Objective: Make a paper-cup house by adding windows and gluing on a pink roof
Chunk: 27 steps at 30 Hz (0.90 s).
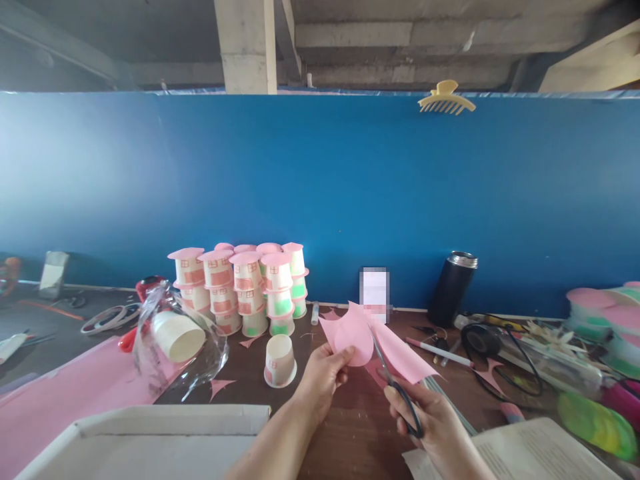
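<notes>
Pink paper (353, 340) between both hands (323, 377) (435, 423), against scissors (384, 368)

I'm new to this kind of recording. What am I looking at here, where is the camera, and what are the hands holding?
There is no machine: one camera sits on a person's head and looks forward and down at their own bare hands. The left hand pinches a rounded pink paper. The right hand holds scissors, blades at the paper's edge. On the brown table stand stacked decorated cups, one upturned cup, a plastic bag of plain cups, a black flask and an open book. A blue wall stands behind.
</notes>
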Each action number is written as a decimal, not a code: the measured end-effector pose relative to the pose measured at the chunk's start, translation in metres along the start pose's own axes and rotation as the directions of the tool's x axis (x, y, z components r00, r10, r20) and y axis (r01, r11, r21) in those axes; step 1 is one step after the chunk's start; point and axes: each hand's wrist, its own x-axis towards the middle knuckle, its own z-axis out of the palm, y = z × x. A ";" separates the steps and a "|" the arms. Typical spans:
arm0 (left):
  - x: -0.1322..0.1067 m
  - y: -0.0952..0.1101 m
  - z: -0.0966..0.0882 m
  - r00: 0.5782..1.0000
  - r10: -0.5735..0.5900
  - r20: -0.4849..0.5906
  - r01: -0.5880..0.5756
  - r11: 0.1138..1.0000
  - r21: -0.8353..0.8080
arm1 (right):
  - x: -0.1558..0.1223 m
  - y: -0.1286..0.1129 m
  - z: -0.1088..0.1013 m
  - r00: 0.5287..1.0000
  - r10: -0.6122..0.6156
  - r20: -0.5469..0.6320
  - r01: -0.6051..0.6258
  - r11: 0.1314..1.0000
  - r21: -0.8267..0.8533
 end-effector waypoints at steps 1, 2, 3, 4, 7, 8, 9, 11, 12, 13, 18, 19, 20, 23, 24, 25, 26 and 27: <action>0.000 0.000 0.000 1.000 0.000 -0.003 0.000 1.000 -0.001 | 0.000 0.000 0.000 1.000 0.000 -0.002 0.000 1.000 -0.001; 0.000 0.001 0.000 1.000 0.000 -0.005 0.000 1.000 -0.003 | 0.000 -0.001 0.000 1.000 0.001 -0.003 -0.001 1.000 -0.002; 0.000 0.002 0.000 1.000 0.002 -0.007 -0.002 1.000 -0.004 | 0.000 -0.001 0.000 1.000 0.002 -0.005 -0.002 1.000 -0.002; -0.001 0.002 0.000 1.000 0.003 -0.007 -0.003 1.000 -0.005 | 0.000 -0.001 0.001 1.000 0.004 -0.006 -0.004 1.000 -0.004; -0.001 0.004 0.000 1.000 0.006 -0.009 -0.006 1.000 -0.008 | 0.001 0.000 0.001 1.000 0.010 -0.004 -0.010 1.000 -0.014; -0.001 0.004 0.001 1.000 0.006 -0.009 -0.006 1.000 -0.008 | 0.001 0.000 0.001 1.000 0.008 -0.004 -0.008 1.000 -0.015; -0.001 0.004 0.001 1.000 0.005 -0.010 -0.005 1.000 -0.008 | 0.002 0.000 0.001 1.000 0.005 -0.005 -0.005 1.000 -0.015; -0.001 0.004 0.001 1.000 0.003 -0.013 -0.004 1.000 -0.008 | 0.002 0.001 0.001 1.000 -0.003 -0.007 0.003 1.000 -0.018; -0.001 0.003 0.001 1.000 0.002 -0.015 -0.002 1.000 -0.006 | 0.003 0.001 0.001 1.000 -0.006 -0.008 0.005 1.000 -0.021; -0.001 0.003 0.000 1.000 0.001 -0.018 -0.001 1.000 -0.006 | 0.003 0.001 0.001 1.000 -0.005 -0.009 0.004 1.000 -0.025; 0.000 0.003 -0.001 0.999 -0.001 -0.035 0.001 1.000 0.001 | 0.003 -0.001 0.003 1.000 0.017 -0.025 -0.018 0.999 -0.035; 0.000 0.004 -0.001 0.999 -0.001 -0.038 0.001 1.000 0.002 | 0.002 -0.002 0.003 0.999 0.023 -0.031 -0.024 0.999 -0.030; 0.000 0.004 -0.001 0.999 -0.001 -0.039 0.001 1.000 0.003 | 0.001 -0.003 0.004 0.999 0.027 -0.036 -0.028 0.999 -0.025; 0.001 0.004 -0.001 0.999 0.004 -0.042 -0.003 1.000 0.004 | -0.001 -0.005 0.005 0.998 0.040 -0.046 -0.041 0.999 -0.022; 0.001 0.004 -0.001 0.999 0.006 -0.043 -0.006 1.000 0.005 | -0.001 -0.006 0.006 0.998 0.042 -0.049 -0.043 0.999 -0.022; 0.002 0.004 -0.002 0.999 0.009 -0.043 -0.009 1.000 0.005 | -0.001 -0.006 0.006 0.998 0.045 -0.052 -0.046 0.999 -0.020; 0.002 0.004 -0.002 0.999 0.012 -0.044 -0.012 1.000 0.006 | -0.001 -0.006 0.006 0.997 0.046 -0.055 -0.047 0.999 -0.017; 0.002 0.004 -0.002 0.999 0.017 -0.045 -0.016 1.000 0.008 | -0.001 -0.006 0.006 0.997 0.048 -0.059 -0.049 0.999 -0.012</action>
